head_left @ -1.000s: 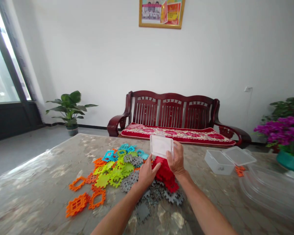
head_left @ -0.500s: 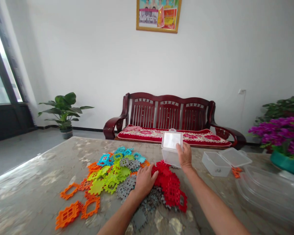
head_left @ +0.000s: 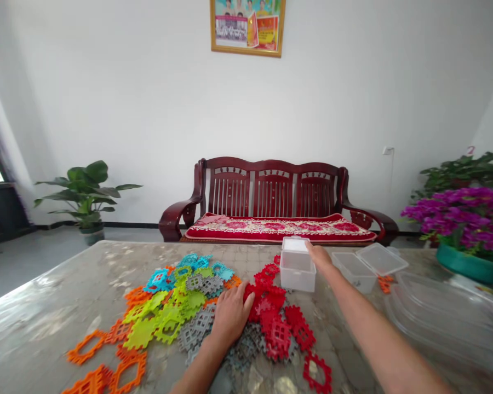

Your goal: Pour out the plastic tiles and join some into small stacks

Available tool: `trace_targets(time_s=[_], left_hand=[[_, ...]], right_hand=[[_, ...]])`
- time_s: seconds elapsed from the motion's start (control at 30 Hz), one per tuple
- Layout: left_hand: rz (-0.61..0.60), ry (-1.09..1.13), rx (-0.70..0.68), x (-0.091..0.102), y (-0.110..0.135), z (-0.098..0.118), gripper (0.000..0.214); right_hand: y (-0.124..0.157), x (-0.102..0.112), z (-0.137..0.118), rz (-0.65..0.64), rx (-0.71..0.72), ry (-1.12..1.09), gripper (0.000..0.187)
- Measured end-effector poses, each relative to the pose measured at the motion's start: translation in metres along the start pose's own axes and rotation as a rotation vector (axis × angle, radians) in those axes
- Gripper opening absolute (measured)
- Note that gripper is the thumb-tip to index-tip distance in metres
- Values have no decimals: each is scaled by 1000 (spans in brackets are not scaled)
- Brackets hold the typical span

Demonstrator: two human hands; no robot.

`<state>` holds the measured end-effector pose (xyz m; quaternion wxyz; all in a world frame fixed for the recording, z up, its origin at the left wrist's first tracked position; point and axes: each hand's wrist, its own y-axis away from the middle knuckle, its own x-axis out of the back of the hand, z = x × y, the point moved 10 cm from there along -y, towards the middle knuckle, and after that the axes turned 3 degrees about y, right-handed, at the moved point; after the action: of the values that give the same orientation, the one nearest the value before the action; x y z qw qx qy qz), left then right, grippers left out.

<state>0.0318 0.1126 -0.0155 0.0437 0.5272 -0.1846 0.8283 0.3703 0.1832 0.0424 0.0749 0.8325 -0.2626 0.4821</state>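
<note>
My right hand [head_left: 321, 259] pinches the lid [head_left: 294, 244] of a clear plastic box [head_left: 298, 277], its thumb on the lid's edge. The lid tilts back behind the box, and the box stands upright on the table. My left hand [head_left: 231, 311] lies palm down over the pile, thumb apart from the fingers. Its fingertips touch red toothed plastic building pieces [head_left: 277, 334]. Grey pieces [head_left: 197, 326] sit beside and under that hand. To the left are lime-green pieces [head_left: 169, 323], blue pieces [head_left: 158, 280] and orange pieces [head_left: 129, 372].
Right of my hand stands a second clear box [head_left: 355, 273] with its lid [head_left: 382, 259] folded open. Orange bits [head_left: 385, 283] lie near a large clear plastic container [head_left: 447, 317]. A teal flower pot [head_left: 472, 264] stands at the right; a wooden bench [head_left: 271, 186] is behind the table [head_left: 36, 306].
The box's lid has swung back, showing the box's open mouth, and the box sits lower on the table. Several red pieces have spread apart toward me. The head view has turned slightly right.
</note>
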Motion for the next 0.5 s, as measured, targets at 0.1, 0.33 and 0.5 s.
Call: trace_targets(time_s=[0.1,0.33,0.5], left_hand=[[-2,-7,-2,0,1,1,47],[-9,-4,-15,-2,1,0,48],[-16,-14,-15,-2,1,1,47]], right_hand=[[19,7,-7,75,54,35,50],[86,-10,-43,38,433,182,39],[100,-28,-38,-57,527,334,31]])
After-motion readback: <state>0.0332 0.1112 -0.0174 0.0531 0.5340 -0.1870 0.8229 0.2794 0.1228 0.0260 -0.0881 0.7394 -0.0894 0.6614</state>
